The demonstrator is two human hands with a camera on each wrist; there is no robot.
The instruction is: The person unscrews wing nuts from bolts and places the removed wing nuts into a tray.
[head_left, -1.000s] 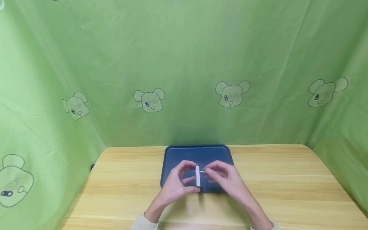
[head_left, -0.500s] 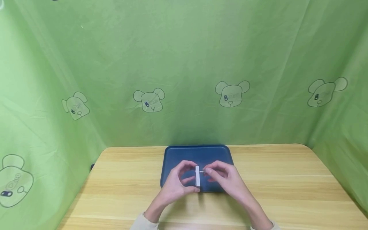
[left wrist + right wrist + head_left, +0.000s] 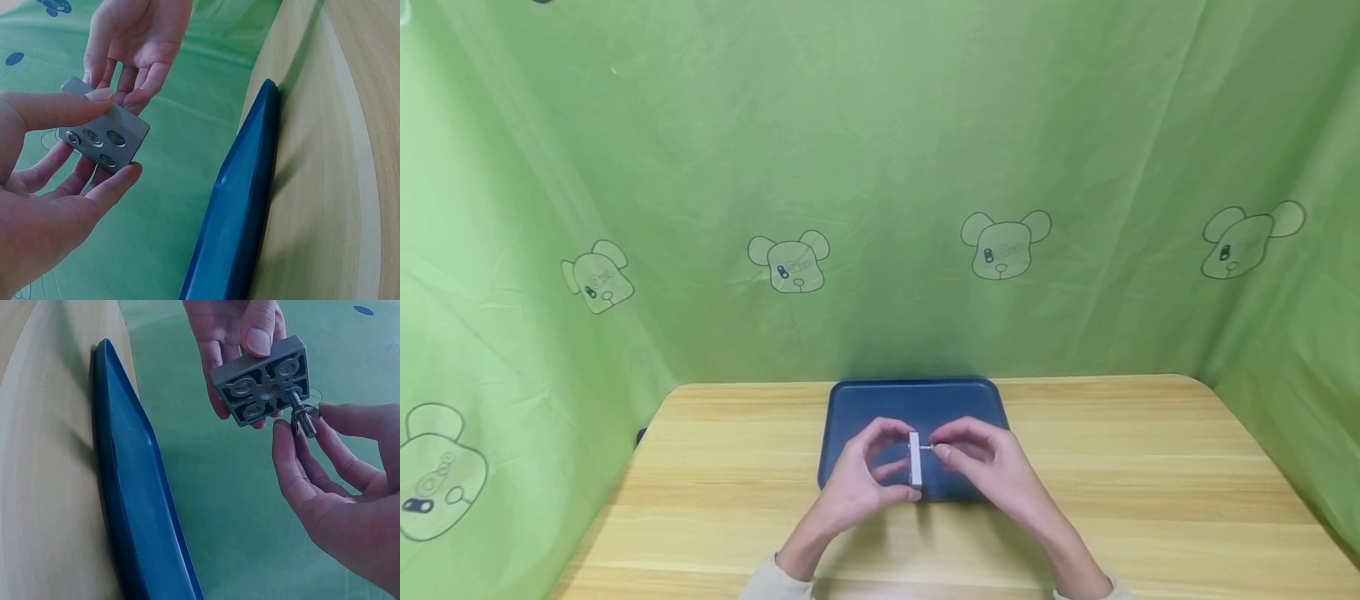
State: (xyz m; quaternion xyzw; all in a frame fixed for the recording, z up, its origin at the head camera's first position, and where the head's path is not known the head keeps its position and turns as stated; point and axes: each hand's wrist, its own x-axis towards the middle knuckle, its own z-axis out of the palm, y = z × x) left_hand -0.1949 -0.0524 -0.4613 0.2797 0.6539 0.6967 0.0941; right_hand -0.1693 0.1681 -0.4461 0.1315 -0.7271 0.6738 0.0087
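Green curtain (image 3: 880,125) fills most of the head view, wood table (image 3: 1150,467) along the bottom, blue tray (image 3: 917,404) lower ctr. L hand (image 3: 861,483) grips the metal block (image 3: 915,461) by its edges, lower ctr; R hand (image 3: 996,462), to its right in frame, pinches what's prob. a wing nut (image 3: 299,412), fingers partly hiding it. Progress, I'd judge: partway. Done: bolt (image 3: 309,428) thru one corner hole, nut on its thread. Left: gap btwn nut & block; other visible holes w/o bolts. Lettering on bear-face prints (image 3: 1006,250): too small to read.

One block (image 3: 262,387), bolt (image 3: 309,429), nut (image 3: 300,412) and tray (image 3: 917,404)
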